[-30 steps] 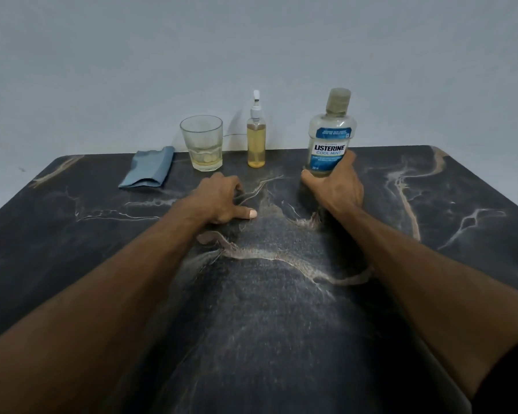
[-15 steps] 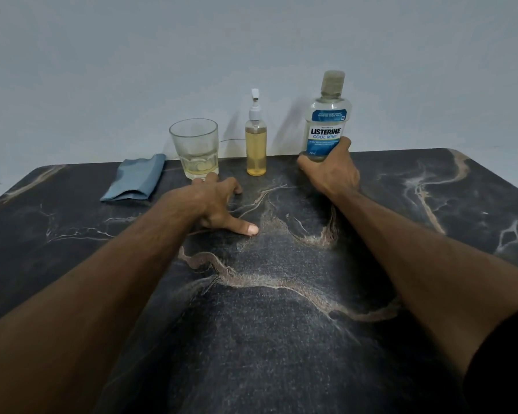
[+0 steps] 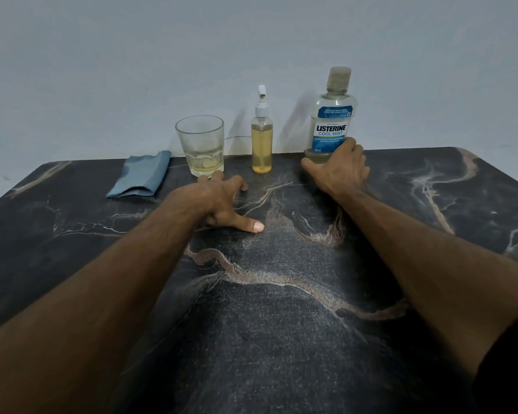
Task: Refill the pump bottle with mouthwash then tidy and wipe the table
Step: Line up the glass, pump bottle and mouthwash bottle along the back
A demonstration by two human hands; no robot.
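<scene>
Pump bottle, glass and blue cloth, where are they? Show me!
pump bottle (image 3: 262, 147), head view, on its yellow-filled body.
glass (image 3: 200, 138), head view, on its front wall.
blue cloth (image 3: 141, 176), head view, on the middle of the fold.

1. The mouthwash bottle (image 3: 332, 115) carries a white and blue front label (image 3: 332, 128) that reads "LISTERINE" in bold dark letters.
2. Just under the brand name, the same label reads "COOL MINT" in blue.
3. At the label's lower left corner stands "250 ml".
4. The small white lines on the label's blue bands are too fine to read.
</scene>
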